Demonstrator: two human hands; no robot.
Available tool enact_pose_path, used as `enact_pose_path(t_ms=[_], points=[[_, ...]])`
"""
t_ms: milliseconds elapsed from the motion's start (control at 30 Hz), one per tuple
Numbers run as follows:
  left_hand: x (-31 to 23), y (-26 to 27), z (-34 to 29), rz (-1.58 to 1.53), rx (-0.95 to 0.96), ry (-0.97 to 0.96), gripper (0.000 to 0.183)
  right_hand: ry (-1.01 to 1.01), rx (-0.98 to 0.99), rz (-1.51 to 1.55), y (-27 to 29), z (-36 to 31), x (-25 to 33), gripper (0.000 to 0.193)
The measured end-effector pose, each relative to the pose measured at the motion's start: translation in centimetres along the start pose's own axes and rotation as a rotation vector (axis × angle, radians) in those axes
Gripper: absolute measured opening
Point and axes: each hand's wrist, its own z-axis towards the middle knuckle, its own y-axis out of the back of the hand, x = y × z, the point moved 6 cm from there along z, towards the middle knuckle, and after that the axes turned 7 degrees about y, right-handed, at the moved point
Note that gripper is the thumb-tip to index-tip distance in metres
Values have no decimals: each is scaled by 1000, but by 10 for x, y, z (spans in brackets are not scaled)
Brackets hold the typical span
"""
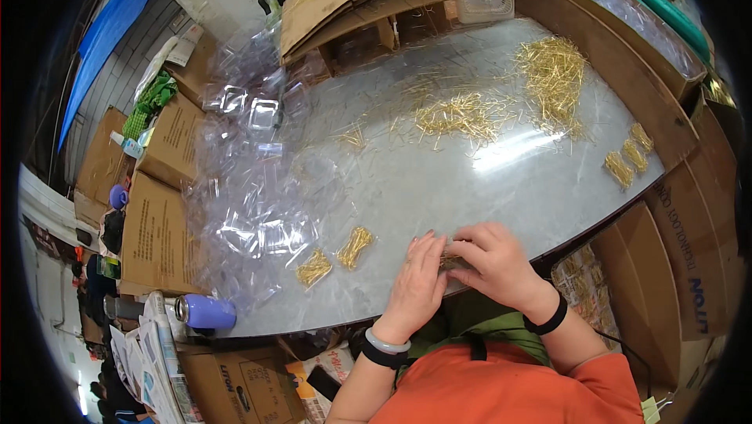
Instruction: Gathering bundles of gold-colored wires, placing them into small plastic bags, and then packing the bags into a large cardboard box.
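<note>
At the front edge of the table, my two hands meet around a small bundle of gold wire pieces [450, 262], mostly hidden by my fingers. My left hand [419, 279] presses its closed-together fingers against the bundle's left side. From the right, the curled fingers and thumb of my right hand [495, 263] pinch it. Left of my hands lie two gold bundles in clear plastic, one nearer bundle [314, 269] and one farther bundle [355, 247]. A loose heap of gold wire pieces [462, 118] is spread farther back, with a taller pile [551, 79] to its right.
Clear plastic packages [262, 212] cover the table's left side. Several small gold bundles [619, 168] sit near the right edge. A cardboard shelter [392, 5] stands at the back, and a cardboard strip [619, 71] borders the right. A purple bottle [207, 311] lies at the front-left corner.
</note>
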Motion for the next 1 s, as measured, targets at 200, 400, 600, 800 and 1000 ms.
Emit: enact_pose_path(t_ms=[200, 400, 600, 800, 1000], points=[[-4, -2, -1, 113, 29, -1, 52, -23, -8, -109, -10, -15, -12, 38], [-7, 0, -4, 207, 15, 41, 56, -125, -14, -32, -7, -21, -3, 47], [-6, -7, -6, 0, -35, 68, 74, -82, 43, 2, -39, -19, 11, 55], [1, -8, -9, -99, -24, 109, 83, -118, 99, -169, -41, -13, 9, 54], [2, -7, -10, -120, -15, 126, 80, -150, 145, -109, -35, -19, -3, 58]])
